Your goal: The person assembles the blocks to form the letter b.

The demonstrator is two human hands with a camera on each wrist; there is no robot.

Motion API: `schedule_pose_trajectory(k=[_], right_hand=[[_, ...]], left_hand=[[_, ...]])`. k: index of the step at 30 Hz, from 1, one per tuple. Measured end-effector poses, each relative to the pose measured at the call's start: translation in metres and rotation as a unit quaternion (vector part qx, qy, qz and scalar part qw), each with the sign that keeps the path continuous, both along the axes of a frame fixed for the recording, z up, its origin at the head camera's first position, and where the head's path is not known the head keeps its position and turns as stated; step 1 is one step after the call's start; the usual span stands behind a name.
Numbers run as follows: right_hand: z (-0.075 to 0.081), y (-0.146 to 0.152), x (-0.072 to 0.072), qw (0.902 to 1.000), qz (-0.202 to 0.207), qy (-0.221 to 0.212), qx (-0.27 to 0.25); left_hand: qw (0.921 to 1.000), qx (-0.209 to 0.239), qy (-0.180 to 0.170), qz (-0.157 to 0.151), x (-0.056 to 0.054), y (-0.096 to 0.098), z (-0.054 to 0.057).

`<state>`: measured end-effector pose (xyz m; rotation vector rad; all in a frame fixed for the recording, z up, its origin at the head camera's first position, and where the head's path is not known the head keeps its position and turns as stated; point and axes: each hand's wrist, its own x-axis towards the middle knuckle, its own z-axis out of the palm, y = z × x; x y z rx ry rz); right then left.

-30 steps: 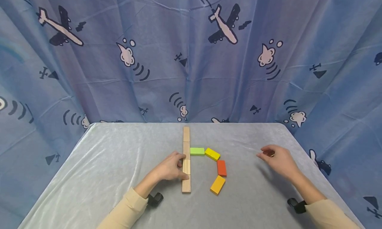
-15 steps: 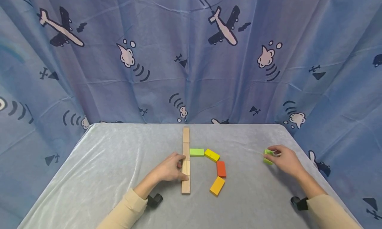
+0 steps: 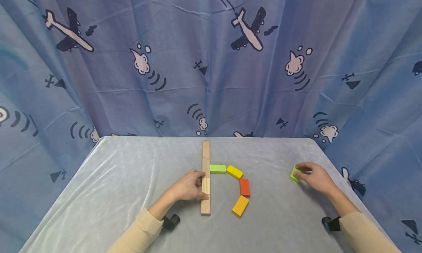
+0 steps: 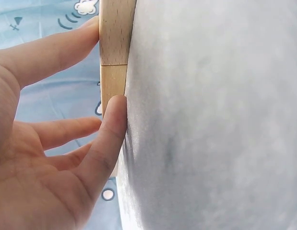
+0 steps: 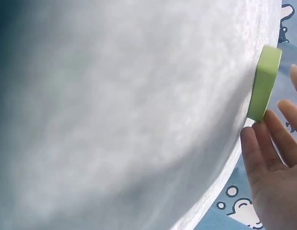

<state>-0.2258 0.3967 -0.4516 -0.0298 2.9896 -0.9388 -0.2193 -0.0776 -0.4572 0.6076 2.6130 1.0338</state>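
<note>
A straight column of plain wooden blocks (image 3: 206, 167) runs front to back on the table in the head view. My left hand (image 3: 187, 185) rests on its nearer half, thumb and index finger spread along the blocks. In the left wrist view, fingertips (image 4: 117, 108) lie against the wood (image 4: 114, 36). Off to the right, my right hand (image 3: 314, 177) is at a light green block (image 3: 294, 175), partly covered by the fingers in the head view. From the right wrist, straight fingers (image 5: 280, 136) reach the lower end of that green block (image 5: 266, 84), with the thumb apart from it.
Several coloured blocks curve right from the column: a green one (image 3: 218, 168), a yellow one (image 3: 234, 172), a red one (image 3: 244, 187) and an orange one (image 3: 240, 206). Grey-white cloth covers the table (image 3: 138, 168). A blue patterned curtain (image 3: 178, 110) hangs behind it.
My right hand has shifted slightly right. A dark brown patch showed between its fingers at first; then the green block came into sight and turned a little. My left hand stayed put.
</note>
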Motion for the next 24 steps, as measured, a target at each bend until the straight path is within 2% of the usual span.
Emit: schedule_pose_trajectory(k=[7,12,17,24], right_hand=[[-0.002,0.005,-0.001,0.9998,0.008,0.012,0.011],[-0.003,0.008,-0.004,0.9997,0.02,0.002,0.012],[-0.005,0.011,-0.005,0.9987,0.05,-0.003,0.01],[-0.004,0.011,-0.005,0.9973,0.07,-0.018,-0.01]], left_hand=[[1.0,0.0,-0.002,0.003,0.001,-0.001,0.002],[1.0,-0.005,-0.005,0.003,0.001,0.0,0.001],[1.0,-0.001,-0.005,0.002,0.001,0.0,0.0],[1.0,0.002,0.007,0.005,0.001,0.0,-0.001]])
